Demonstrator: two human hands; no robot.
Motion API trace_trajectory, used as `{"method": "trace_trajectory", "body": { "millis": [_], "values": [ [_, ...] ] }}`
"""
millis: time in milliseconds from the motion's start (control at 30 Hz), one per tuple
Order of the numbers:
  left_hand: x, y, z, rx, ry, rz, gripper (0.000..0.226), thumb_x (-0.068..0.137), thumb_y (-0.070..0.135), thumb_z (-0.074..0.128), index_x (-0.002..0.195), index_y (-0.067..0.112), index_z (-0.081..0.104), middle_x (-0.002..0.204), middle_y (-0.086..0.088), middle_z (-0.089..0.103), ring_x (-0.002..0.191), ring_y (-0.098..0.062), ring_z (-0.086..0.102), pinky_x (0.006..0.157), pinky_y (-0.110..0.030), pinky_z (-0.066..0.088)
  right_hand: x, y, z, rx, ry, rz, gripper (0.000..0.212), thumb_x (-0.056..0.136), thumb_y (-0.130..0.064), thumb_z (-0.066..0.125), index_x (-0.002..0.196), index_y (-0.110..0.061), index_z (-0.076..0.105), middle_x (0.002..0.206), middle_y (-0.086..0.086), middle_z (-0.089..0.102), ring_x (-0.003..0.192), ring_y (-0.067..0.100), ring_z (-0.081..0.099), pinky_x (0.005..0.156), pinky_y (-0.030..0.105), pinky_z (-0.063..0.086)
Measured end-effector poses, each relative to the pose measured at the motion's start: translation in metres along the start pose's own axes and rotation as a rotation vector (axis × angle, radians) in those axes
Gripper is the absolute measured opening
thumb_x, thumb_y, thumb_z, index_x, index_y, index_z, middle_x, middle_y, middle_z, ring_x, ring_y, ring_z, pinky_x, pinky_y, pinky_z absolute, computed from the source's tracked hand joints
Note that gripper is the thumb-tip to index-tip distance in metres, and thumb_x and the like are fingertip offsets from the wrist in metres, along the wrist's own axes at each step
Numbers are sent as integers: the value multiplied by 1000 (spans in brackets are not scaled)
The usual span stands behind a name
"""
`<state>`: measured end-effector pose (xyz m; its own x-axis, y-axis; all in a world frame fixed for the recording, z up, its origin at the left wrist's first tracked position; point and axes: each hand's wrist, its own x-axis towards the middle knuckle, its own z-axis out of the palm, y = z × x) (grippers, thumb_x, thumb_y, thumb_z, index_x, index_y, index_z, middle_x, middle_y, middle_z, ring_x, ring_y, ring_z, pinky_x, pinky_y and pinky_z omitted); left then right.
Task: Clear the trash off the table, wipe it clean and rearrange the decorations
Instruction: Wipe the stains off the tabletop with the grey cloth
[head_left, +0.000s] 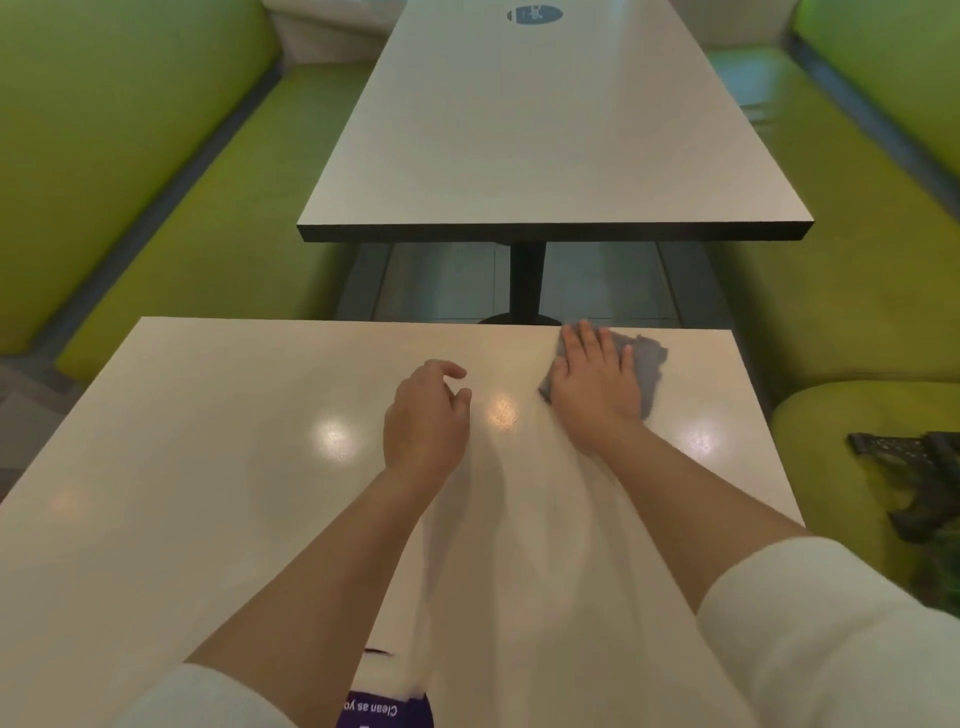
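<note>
A white table (208, 467) fills the near half of the head view. My right hand (597, 384) lies flat, fingers spread, pressing a grey cloth (647, 364) onto the table near its far right edge. My left hand (426, 415) hovers over the middle of the table with the fingers loosely curled and nothing in it. A purple and white sign (387, 706) reading "Clean as yo..." stands at the near edge, partly hidden by my left arm.
A second white table (545, 130) stands beyond a gap, with a round blue sticker (534, 14) at its far end. Green benches (182, 234) run along both sides. A dark bag (919, 483) lies on the green seat (841, 415) at right.
</note>
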<state>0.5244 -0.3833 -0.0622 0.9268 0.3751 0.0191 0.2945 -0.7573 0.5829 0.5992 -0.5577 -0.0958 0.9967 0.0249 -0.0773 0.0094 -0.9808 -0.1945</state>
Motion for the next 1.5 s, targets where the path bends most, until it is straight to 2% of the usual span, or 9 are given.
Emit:
{"method": "trace_trajectory", "body": {
  "millis": [200, 500, 767, 967, 1100, 1233, 1333, 1433, 1500],
  "values": [
    [1, 7, 21, 145, 38, 91, 27, 96, 19, 55, 118, 33, 56, 118, 7, 54, 111, -17, 44, 91, -34, 38, 7, -16, -2, 12, -108, -386, 53, 105, -39, 15, 157, -30, 6, 164, -9, 1, 151, 12, -4, 121, 39, -7],
    [2, 4, 22, 183, 55, 76, 29, 98, 19, 48, 122, 34, 55, 125, 5, 50, 120, -18, 38, 97, -35, 27, 19, 90, -18, -22, 47, 240, 57, 104, -37, 11, 157, -17, 2, 165, 2, 0, 151, 21, -1, 122, 45, -1],
    [-16, 43, 44, 107, 2, 116, 24, 100, 23, 46, 119, 35, 54, 122, 8, 51, 117, -16, 40, 95, -34, 28, -32, 38, -4, 5, -29, -287, 58, 104, -46, 17, 157, -28, 2, 164, -7, -1, 150, 10, -5, 121, 35, -9],
    [-26, 36, 29, 106, -5, 138, 23, 100, 23, 48, 118, 35, 56, 117, 11, 54, 113, -14, 42, 89, -30, 24, -47, 95, -14, 13, 56, -31, 58, 104, -41, 15, 157, -20, 4, 165, -1, 6, 151, 16, 1, 122, 37, -4],
    [-51, 31, 19, 76, -25, 143, 22, 99, 24, 47, 114, 35, 58, 108, 15, 54, 107, -13, 44, 85, -29, 26, -86, 71, -16, 156, 43, -69, 45, 103, -45, 30, 141, -22, 36, 164, -2, 6, 150, 17, 6, 119, 29, -9],
    [-82, 20, 10, -11, -97, 163, 15, 99, 33, 49, 109, 34, 59, 97, 18, 55, 97, -11, 52, 85, -33, 41, -138, 73, -20, 226, 72, -156, 60, 94, -65, 40, 141, -28, 45, 153, -6, 27, 140, 15, 21, 117, 30, 18],
    [-95, 19, 0, -98, -169, 92, 19, 99, 43, 44, 108, 34, 59, 94, 16, 61, 86, -7, 59, 76, -35, 52, -170, 71, -16, 199, 140, -226, 57, 93, -55, 42, 135, -19, 57, 129, -4, 55, 119, 16, 47, 98, 30, 46],
    [-111, 21, -7, -122, -201, 58, 23, 100, 45, 39, 109, 34, 58, 89, 12, 63, 83, -9, 61, 76, -38, 53, -186, 61, -15, 213, 245, -283, 40, 98, -38, 40, 108, -16, 72, 102, -2, 69, 94, 19, 61, 73, 30, 50],
    [-117, 21, -7, -188, -222, 59, 28, 100, 46, 38, 111, 33, 60, 92, 13, 64, 91, -10, 61, 82, -41, 52, -187, 50, -31, 377, 142, -162, 33, 102, -34, 40, 105, -19, 70, 96, -1, 68, 88, 19, 58, 66, 31, 45]
  ]
}}
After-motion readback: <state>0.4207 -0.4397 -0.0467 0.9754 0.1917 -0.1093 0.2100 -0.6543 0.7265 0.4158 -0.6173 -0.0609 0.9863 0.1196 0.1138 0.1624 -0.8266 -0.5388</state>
